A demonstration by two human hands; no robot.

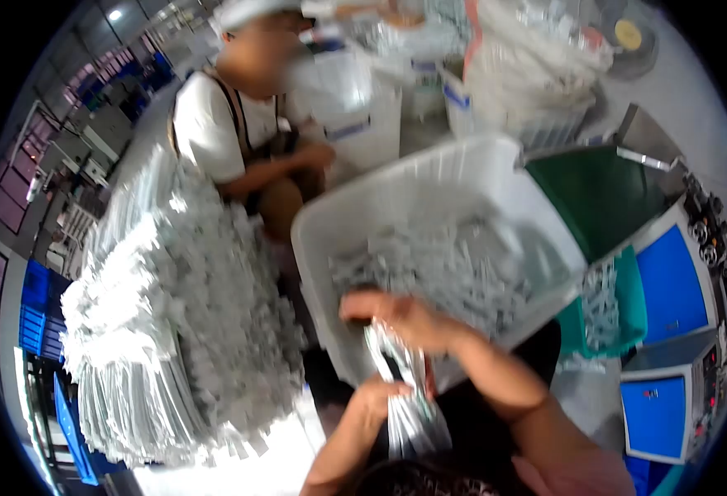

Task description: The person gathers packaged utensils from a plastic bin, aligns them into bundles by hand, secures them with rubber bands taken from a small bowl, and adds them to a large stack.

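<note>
A bundle of shiny white and clear plastic strips is held upright close to my body, in front of a large white tub. My left hand is closed around its side, about midway up. My right hand is curled over the top end, its fingers bent to the left and blurred by motion. Many loose white strips are scattered over the tub's floor, just beyond my right hand. The bundle's lower end runs down toward my lap.
A tall stack of bundled strips stands at left. Another person sits beyond it, near a white bin. To the right are a green chute, a teal basket of strips and blue-doored machines. A large sack stands behind.
</note>
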